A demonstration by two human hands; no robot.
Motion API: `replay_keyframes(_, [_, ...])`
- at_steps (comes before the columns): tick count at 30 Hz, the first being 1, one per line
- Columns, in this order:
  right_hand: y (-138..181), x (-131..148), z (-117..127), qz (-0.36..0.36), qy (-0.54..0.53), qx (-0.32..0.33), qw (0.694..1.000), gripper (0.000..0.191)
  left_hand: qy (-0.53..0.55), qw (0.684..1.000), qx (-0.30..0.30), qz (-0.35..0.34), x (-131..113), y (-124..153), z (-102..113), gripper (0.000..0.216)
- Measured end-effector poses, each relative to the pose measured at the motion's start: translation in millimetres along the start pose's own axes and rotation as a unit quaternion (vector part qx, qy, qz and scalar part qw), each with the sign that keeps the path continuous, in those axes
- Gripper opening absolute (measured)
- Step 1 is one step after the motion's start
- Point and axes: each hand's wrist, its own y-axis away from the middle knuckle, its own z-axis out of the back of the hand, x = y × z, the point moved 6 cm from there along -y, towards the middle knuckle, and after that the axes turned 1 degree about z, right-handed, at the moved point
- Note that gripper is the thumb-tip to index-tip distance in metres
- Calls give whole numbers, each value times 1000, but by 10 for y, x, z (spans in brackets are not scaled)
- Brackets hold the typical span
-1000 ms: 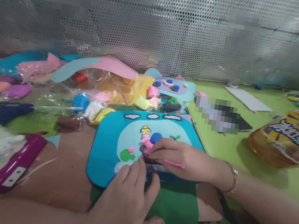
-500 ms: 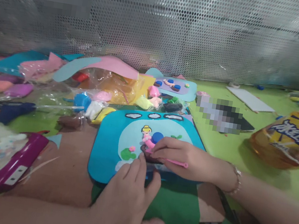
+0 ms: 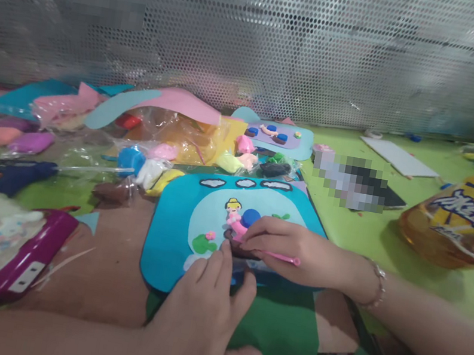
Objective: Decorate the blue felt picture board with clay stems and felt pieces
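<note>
On the table lies a blue craft-paper card with a light-blue centre. It bears a clay figure in a yellow hat, a blue clay disc, a brown clay shape and a green leaf with a pink flower. My right hand pinches a thin pink clay tool over the brown clay; its tip is hidden by the fingers. My left hand rests on the card's lower part, fingers extended, thumb apart, its fingertips touching beside the brown clay. Under the card is a green sheet.
Wrapped clay lumps, such as blue and yellow, lie behind on the left. A purple-edged pouch is at left. A drink bottle lies at right, near a phone. A perforated metal panel stands behind.
The view has shifted very slightly. Both hands keep nearly the same places on the card, and the right one still holds the pink clay tool.
</note>
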Motion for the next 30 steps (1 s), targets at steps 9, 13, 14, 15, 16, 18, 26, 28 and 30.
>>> replay_keyframes(9, [21,-17,-26,-12,-2,7,1000,27,-6,1000,-8,-9,-12,-7,32,73])
replay_keyframes(13, [11,-29,-23,-10,-7,-3,1000,25,-40,998,-40,-27,-71,23,36,66])
replay_keyframes(14, [8,-34,-26,-12,-8,-3,1000,25,-51,997,-46,-32,-85,33,36,64])
replay_keyframes(15, [7,-39,-30,-15,-10,0,1000,25,-60,996,-51,-35,-96,41,36,63])
replay_keyframes(16, [5,-42,-34,-19,-11,3,1000,25,-66,996,-56,-39,-106,48,38,62])
replay_keyframes(18, [5,-41,-41,-22,-11,11,1000,27,-72,994,-62,-43,-117,52,46,61])
replay_keyframes(26, [37,-46,-84,-20,-3,35,999,30,-60,996,-54,-35,-113,29,31,64])
replay_keyframes(28, [42,-48,-97,-18,-3,42,999,30,-57,996,-53,-35,-108,27,24,63])
replay_keyframes(30, [39,-40,-99,-15,-5,46,999,30,-57,996,-52,-34,-102,25,21,62])
